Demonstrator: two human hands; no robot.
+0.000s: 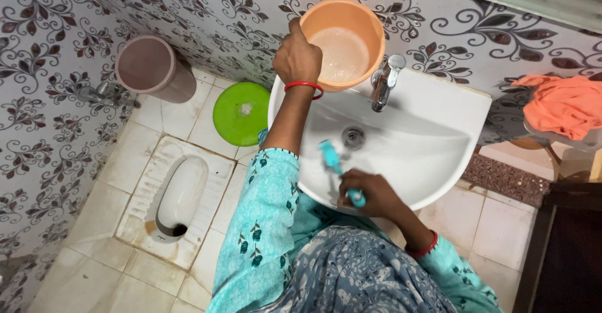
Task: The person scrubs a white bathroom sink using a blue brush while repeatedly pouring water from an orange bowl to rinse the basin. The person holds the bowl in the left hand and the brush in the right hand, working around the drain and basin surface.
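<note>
We see a big white wash basin on the flowery tiled wall. Our left hand holds a round orange plastic tub tipped over the basin, by the shiny metal tap. Our right hand is closed on a small blue brush that leans inside the basin.

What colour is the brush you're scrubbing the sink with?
The brush is turquoise blue, held in the right hand; the head view shows it over the white sink.
</note>
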